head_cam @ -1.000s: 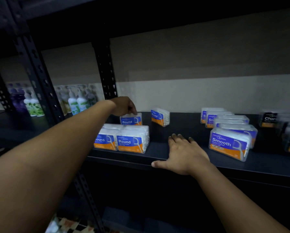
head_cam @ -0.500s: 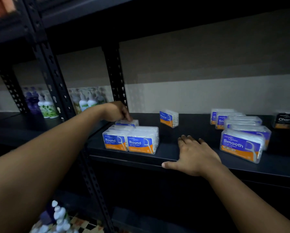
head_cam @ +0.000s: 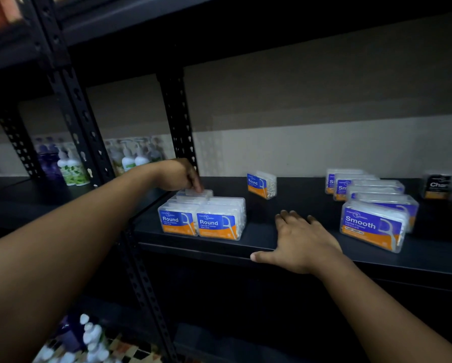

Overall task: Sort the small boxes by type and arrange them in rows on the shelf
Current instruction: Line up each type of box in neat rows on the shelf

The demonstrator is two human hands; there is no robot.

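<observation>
while right hand (head_cam: 299, 243) lies flat, left hand (head_cam: 179, 175) curls.

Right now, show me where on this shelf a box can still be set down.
Bare shelf lies between the Round boxes and the Smooth boxes, behind the right hand resting flat at the front edge; only the lone Round box stands at its back. Crowded: the left end, where the left hand holds a box, and the far right.

Black box (head_cam: 437, 186) (label cut short), bottles (head_cam: 70, 166) blurred
</observation>
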